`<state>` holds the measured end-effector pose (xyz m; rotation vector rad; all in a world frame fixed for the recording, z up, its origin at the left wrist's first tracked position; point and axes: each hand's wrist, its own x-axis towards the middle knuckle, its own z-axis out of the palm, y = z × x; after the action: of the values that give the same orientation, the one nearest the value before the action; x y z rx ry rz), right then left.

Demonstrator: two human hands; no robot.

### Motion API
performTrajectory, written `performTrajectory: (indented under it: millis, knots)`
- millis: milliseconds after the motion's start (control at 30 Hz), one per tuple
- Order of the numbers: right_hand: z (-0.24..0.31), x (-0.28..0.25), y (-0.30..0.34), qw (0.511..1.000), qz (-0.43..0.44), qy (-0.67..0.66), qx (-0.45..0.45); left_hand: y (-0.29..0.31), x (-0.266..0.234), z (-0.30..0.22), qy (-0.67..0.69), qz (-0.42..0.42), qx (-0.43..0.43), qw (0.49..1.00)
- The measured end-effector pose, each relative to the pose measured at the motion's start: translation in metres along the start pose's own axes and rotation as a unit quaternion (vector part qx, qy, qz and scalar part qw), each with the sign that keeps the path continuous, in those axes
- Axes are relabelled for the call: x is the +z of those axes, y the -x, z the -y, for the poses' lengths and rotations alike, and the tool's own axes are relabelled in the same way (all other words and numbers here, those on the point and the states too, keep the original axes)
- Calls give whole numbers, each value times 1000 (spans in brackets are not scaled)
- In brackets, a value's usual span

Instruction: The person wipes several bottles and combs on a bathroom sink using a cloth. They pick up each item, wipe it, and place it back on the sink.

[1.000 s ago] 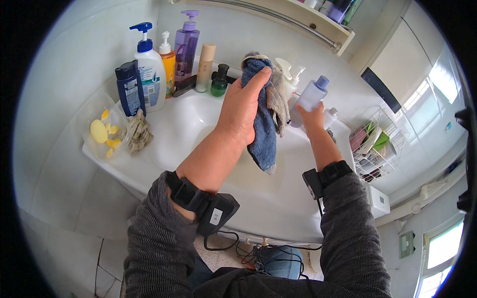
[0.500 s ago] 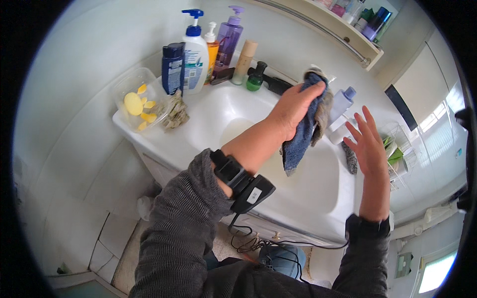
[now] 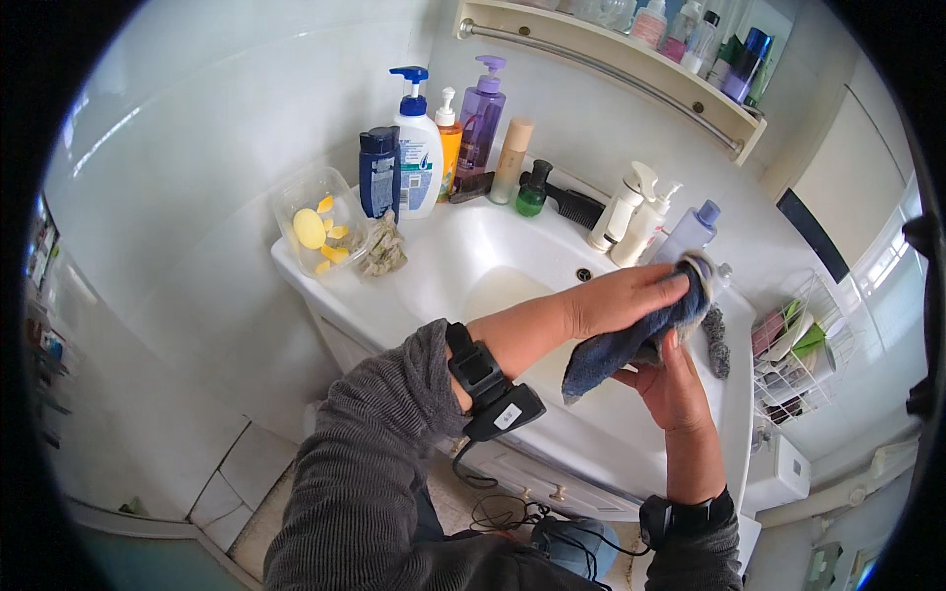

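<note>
A dark blue cloth (image 3: 603, 357) with a greyish-beige side hangs over the right part of the white washbasin (image 3: 473, 241). From above, my left hand (image 3: 623, 295) grips its upper part, thumb and fingers closed over it. Under the cloth's right side is my right hand (image 3: 676, 386), its thumb pressed up against the fabric. The right hand's other fingers are partly hidden behind the cloth. A pale, slightly yellowish patch shows at the bottom of the basin.
A clear tub (image 3: 296, 189) with yellow pieces and a crumpled beige rag (image 3: 384, 246) sit at the left. Bottles, including a white pump bottle (image 3: 419, 163), line the back rim beside a black comb (image 3: 576, 207). Above is a shelf (image 3: 591, 44); a wire basket (image 3: 803, 360) hangs right.
My right hand has come in from the right and met the cloth. The cloth and my left hand have moved lower and to the right. The view has shifted.
</note>
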<state>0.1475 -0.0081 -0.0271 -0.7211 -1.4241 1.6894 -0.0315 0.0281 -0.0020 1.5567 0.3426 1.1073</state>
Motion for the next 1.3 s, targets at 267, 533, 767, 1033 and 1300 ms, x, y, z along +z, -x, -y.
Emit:
performTrajectory:
  millis: [267, 533, 767, 1033, 1300]
  knots:
    - [8, -3, -4, 987, -157, 1, -24, -1, 14, -3, -228, -27, 113, 967]
    - [13, -6, -8, 979, -155, -74, -111, 37, -49, -61, -561, -256, 268, 740]
    - [15, -5, -6, 977, -125, -98, -143, 122, -173, -113, -721, -494, -52, 483]
    - [20, -6, -7, 977, -118, -105, -140, 141, -236, -90, -656, -497, -203, 530]
    - [18, -6, -9, 978, -124, -103, -129, 142, -226, -79, -654, -475, -141, 572]
